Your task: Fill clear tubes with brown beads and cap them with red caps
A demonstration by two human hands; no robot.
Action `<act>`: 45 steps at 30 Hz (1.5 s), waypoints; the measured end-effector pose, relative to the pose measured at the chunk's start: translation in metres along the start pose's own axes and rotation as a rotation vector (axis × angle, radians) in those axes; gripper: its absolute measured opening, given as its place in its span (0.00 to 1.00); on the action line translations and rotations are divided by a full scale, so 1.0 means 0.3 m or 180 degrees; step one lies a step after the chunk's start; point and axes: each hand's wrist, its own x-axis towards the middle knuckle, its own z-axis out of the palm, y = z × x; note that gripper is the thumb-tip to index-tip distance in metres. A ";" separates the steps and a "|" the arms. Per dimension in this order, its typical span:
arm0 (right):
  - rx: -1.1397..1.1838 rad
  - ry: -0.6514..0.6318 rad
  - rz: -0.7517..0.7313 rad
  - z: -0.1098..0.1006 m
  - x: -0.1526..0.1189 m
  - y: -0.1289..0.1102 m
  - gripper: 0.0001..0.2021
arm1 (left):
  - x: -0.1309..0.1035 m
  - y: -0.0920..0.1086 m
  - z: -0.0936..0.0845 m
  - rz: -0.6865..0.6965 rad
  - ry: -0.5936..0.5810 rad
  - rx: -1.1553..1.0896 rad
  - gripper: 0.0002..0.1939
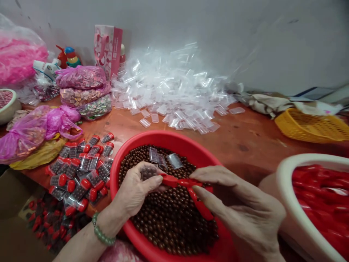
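Observation:
Brown beads (169, 218) fill much of a red basin (136, 140) in front of me. Above them, my left hand (139, 187) pinches a small clear case (148, 173) with brown beads inside, and a red piece touches its end. My right hand (240, 203) holds several red plastic pieces (200, 203) between thumb and fingers, close to the left fingertips. Clear empty cases (175, 161) lie on the beads. Left of the basin is a pile of filled cases with red caps (84, 163).
Loose clear cases (177, 94) are heaped against the wall. At the right stand a white tub (283, 174) of red pieces and a yellow basket (305, 125). Pink and purple bags (81, 78) sit at the left, near a pink-patterned bag (105, 47). A cardboard box (12, 203) is lower left.

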 end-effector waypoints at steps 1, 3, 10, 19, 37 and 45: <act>-0.0046 -0.0093 -0.0040 -0.001 -0.001 -0.003 0.09 | 0.002 0.001 -0.002 0.0083 0.0050 0.0043 0.18; -0.0154 -0.0284 -0.0069 -0.003 -0.001 -0.008 0.11 | 0.003 0.002 -0.008 0.0275 0.0122 0.0300 0.14; -0.0660 -0.0876 -0.0102 0.028 0.013 -0.007 0.15 | -0.003 0.007 -0.009 0.0507 0.0197 0.1195 0.08; -0.1465 -0.1132 -0.0632 0.081 -0.018 -0.003 0.20 | -0.012 0.008 -0.013 0.0657 0.0165 0.1318 0.07; -0.0400 -0.0988 0.0060 0.073 0.056 0.009 0.19 | -0.005 -0.004 -0.021 0.0261 -0.0769 0.0831 0.09; -0.0839 -0.1440 -0.0493 0.082 0.076 -0.009 0.17 | -0.005 -0.001 -0.018 0.0105 -0.0983 0.0555 0.08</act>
